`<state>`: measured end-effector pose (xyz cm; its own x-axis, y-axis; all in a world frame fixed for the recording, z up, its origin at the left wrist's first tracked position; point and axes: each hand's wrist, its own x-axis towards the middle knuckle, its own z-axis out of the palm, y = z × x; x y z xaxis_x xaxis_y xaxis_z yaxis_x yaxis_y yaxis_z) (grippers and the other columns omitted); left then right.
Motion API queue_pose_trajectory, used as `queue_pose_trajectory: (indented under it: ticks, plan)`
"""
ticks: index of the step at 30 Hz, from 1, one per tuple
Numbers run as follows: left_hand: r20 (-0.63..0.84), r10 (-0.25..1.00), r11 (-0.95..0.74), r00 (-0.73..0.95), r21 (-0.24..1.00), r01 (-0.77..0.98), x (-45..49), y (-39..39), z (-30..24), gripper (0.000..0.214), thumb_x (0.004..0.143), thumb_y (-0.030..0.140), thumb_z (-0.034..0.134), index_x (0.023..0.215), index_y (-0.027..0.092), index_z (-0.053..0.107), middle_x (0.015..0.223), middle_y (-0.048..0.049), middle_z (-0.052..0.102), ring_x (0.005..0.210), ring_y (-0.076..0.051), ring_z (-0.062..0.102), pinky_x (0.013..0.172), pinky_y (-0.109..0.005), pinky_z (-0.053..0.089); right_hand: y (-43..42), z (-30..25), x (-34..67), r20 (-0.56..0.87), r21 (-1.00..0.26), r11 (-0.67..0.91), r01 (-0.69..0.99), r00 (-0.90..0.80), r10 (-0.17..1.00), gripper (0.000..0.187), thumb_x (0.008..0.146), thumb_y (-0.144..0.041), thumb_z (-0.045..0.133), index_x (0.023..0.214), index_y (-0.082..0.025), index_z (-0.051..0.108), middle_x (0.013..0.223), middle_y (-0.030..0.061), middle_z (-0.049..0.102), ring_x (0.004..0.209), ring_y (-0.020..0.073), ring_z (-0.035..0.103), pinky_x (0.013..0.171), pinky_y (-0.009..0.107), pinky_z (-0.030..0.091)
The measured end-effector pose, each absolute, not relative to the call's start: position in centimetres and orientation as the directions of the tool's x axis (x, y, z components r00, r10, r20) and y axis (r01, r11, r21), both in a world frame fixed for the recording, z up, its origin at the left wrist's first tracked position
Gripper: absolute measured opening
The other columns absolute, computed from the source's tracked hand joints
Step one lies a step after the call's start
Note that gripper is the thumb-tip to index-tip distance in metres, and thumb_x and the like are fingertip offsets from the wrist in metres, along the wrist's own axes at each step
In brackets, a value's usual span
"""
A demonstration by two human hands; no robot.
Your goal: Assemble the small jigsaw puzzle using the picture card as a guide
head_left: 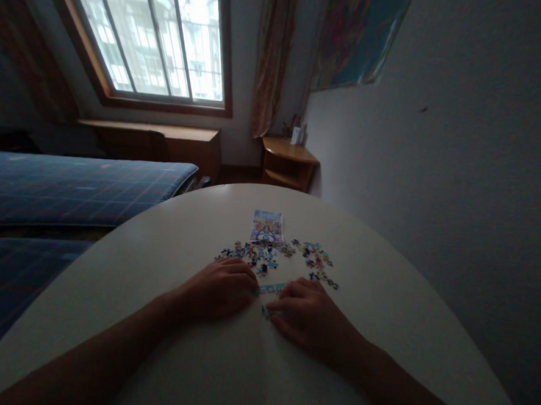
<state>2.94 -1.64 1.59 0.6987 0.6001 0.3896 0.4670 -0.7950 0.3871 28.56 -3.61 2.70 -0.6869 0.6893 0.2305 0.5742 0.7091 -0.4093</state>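
Left grip [223, 288] was loosely curled at one end of a joined jigsaw strip [271, 288]; right grip [307, 312] was half-curled at the other, with a loose jigsaw piece [264, 312] right by its thumb side. Couldn't tell if either pinched anything tbh. Scattered jigsaw pieces [256, 252] and a picture sheet [268, 224] lay beyond both on the tabletop [374, 306].

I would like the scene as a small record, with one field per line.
Left hand: at the left end of the light-blue puzzle strip
Right hand: at the strip's right end, touching or very near a small piece
Loose pieces: scattered beyond the hands
Printed sheet: just beyond some loose pieces
Table: white, rounded far edge
Light: from the window
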Motion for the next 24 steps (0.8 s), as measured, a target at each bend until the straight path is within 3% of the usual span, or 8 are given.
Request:
queue_pose_trajectory:
  ticks: [4, 10, 18, 21, 24]
  plan:
    - [0.356, 0.608, -0.786, 0.71, 0.398, 0.473, 2.8, -1.8, 1.7, 0.028, 0.082, 0.02, 0.066, 0.11, 0.022, 0.064, 0.109, -0.0059, 0.069, 0.101, -0.021, 0.063, 0.094, -0.036, 0.048, -4.0, 2.8, 28.4, 0.224, -0.416, 0.719, 0.557, -0.704, 0.674, 0.025, 0.084, -0.025, 0.071, 0.108, -0.03, 0.074, 0.094, 0.0031, 0.068, 0.091, 0.02, 0.06, 0.088, 0.039, 0.04]
    - [0.353, 0.609, -0.783, 0.71, 0.408, 0.469, 2.7, -1.7, 1.5, 0.027, 0.082, 0.022, 0.067, 0.109, 0.022, 0.064, 0.109, -0.0057, 0.068, 0.102, -0.021, 0.062, 0.095, -0.037, 0.047, -4.3, 2.6, 28.0, 0.22, -0.409, 0.724, 0.555, -0.71, 0.669, 0.029, 0.086, -0.025, 0.068, 0.115, -0.028, 0.07, 0.098, 0.005, 0.068, 0.094, 0.0214, 0.059, 0.089, 0.04, 0.041]
    - [0.36, 0.597, -0.792, 0.717, 0.406, 0.456, 2.8, -1.8, 1.8, 0.026, 0.082, 0.026, 0.069, 0.107, 0.022, 0.065, 0.107, -0.0066, 0.069, 0.101, -0.022, 0.063, 0.094, -0.037, 0.048, -4.1, 2.4, 28.1, 0.225, -0.4, 0.735, 0.548, -0.718, 0.658, 0.023, 0.086, -0.024, 0.068, 0.107, -0.031, 0.073, 0.093, 0.0035, 0.065, 0.089, 0.0195, 0.058, 0.085, 0.038, 0.042]
    - [0.42, 0.637, -0.77, 0.646, 0.389, 0.507, 2.7, -1.5, 1.4, 0.02, 0.084, 0.02, 0.063, 0.104, 0.023, 0.065, 0.107, -0.0058, 0.07, 0.101, -0.021, 0.063, 0.094, -0.038, 0.048, -4.0, 2.2, 28.2, 0.238, -0.408, 0.747, 0.525, -0.728, 0.643, 0.027, 0.084, -0.021, 0.069, 0.109, -0.031, 0.072, 0.096, 0.0039, 0.066, 0.091, 0.0197, 0.059, 0.086, 0.038, 0.043]
    - [0.504, 0.723, -0.68, 0.472, 0.399, 0.615, 2.2, -0.8, 0.6, 0.017, 0.089, 0.017, 0.056, 0.102, 0.022, 0.065, 0.106, -0.0064, 0.07, 0.101, -0.021, 0.063, 0.095, -0.039, 0.049, -3.7, 2.0, 28.4, 0.254, -0.415, 0.748, 0.518, -0.724, 0.642, 0.032, 0.083, -0.02, 0.069, 0.113, -0.029, 0.07, 0.102, 0.0045, 0.068, 0.095, 0.0205, 0.06, 0.09, 0.04, 0.044]
